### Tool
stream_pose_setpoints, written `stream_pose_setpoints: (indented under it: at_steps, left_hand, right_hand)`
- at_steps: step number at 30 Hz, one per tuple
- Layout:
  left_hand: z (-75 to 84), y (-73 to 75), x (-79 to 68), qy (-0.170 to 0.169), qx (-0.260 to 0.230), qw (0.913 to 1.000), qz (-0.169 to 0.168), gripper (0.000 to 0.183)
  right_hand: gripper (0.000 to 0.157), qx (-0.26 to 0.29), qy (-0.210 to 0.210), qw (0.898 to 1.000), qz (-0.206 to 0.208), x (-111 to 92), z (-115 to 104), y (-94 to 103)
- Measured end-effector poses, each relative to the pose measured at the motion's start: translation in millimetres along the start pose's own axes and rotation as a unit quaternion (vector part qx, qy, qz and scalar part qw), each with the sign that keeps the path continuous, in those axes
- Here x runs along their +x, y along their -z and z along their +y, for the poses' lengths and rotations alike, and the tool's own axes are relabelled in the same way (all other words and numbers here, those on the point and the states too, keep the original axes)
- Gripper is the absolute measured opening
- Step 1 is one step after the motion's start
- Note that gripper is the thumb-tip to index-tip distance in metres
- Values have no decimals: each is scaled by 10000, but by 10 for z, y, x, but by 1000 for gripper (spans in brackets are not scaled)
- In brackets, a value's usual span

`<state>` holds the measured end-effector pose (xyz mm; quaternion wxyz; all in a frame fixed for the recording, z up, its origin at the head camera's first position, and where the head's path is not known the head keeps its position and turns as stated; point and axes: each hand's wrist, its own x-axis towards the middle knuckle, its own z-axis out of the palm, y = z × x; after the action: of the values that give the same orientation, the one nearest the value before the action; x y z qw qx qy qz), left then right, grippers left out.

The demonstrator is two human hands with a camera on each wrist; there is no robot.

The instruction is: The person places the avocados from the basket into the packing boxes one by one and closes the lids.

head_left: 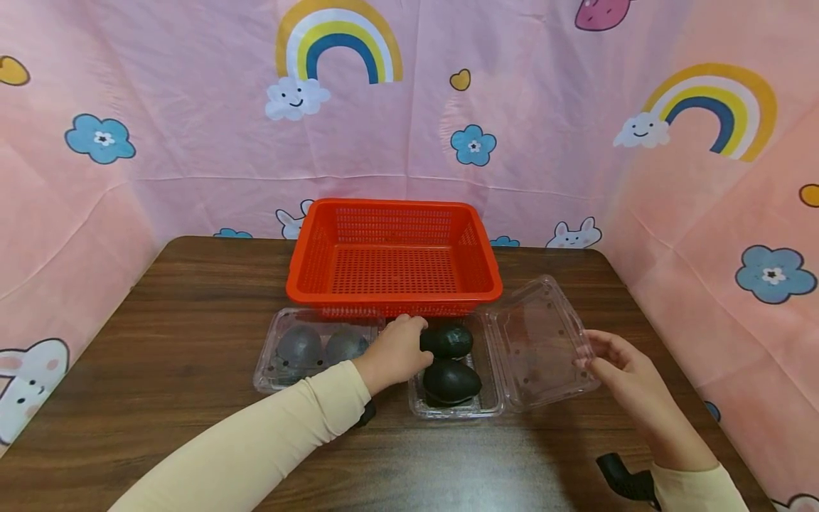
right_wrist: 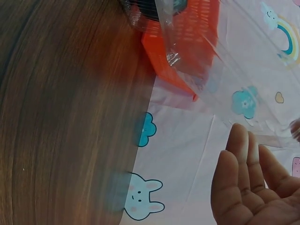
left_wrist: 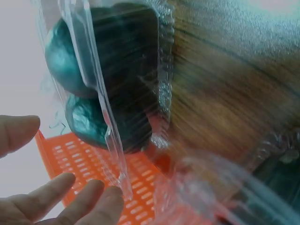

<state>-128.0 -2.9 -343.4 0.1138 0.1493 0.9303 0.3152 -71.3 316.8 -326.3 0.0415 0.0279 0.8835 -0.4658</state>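
An opened clear plastic clamshell box holds two dark avocados, a rear one and a front one. My left hand reaches over the box's left side, close beside the rear avocado. In the left wrist view its fingers and thumb are spread, with nothing held between them. My right hand pinches the outer edge of the raised clear lid, which leans out to the right. The right wrist view shows this lid at the fingertips, fingers fairly straight.
A red perforated plastic basket stands behind the boxes. To the left lies a closed clear box with dark round fruit inside. The brown wooden table meets a pink patterned cloth at its back and sides.
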Motion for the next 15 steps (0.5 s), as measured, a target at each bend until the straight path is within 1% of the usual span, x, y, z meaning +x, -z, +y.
stream_pose_setpoints:
  at_steps: [3,10,15]
  left_hand:
    - [-14,27,17,202,5,9998,-76,47]
    - [-33,34,78,561,-123,9983,-84,50]
    - [-23,55,112,691,-133,9974,-159,49]
  right_hand:
    - [49,33,4,10000,18,2,2,0]
    - [50,123,27,9999,48,1,10,5]
    - [49,88,142,9999,16,-6,2,23]
